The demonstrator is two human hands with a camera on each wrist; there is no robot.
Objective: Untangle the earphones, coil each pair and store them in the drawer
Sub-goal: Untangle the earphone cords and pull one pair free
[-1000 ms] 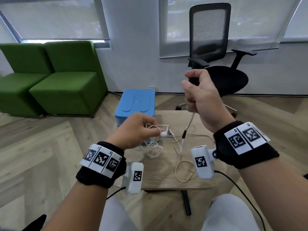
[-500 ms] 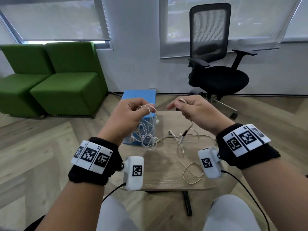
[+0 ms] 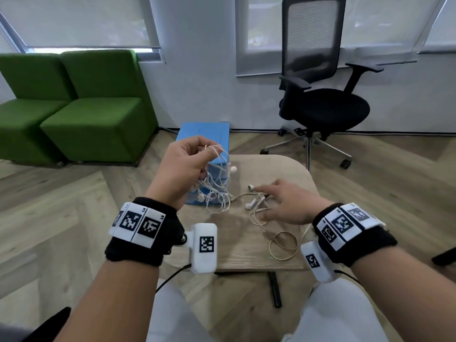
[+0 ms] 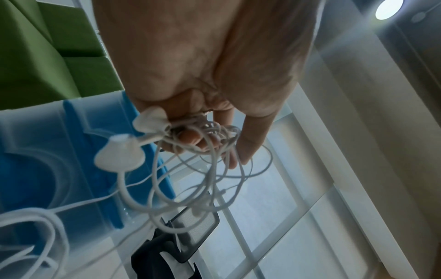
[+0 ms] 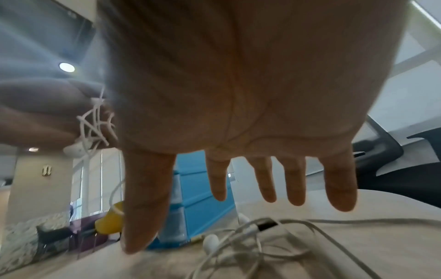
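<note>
The untangling step looks half done. The left hand (image 3: 183, 166) is raised above the desk (image 3: 246, 248), fingers and thumb pinching a loose white earphone bundle (image 3: 217, 186) that dangles in front of the blue drawer unit (image 3: 204, 130). To its right a second pair (image 3: 256, 202) lies on the desk, its cable trailing toward the near edge. The right hand (image 3: 287, 204) hovers over it, fingers spread and holding nothing. Next it should probably pin or lift that pair so the strands joining the two can be drawn apart gently. No brand or readable writing shows; the wristbands carry only black-and-white square markers.
</note>
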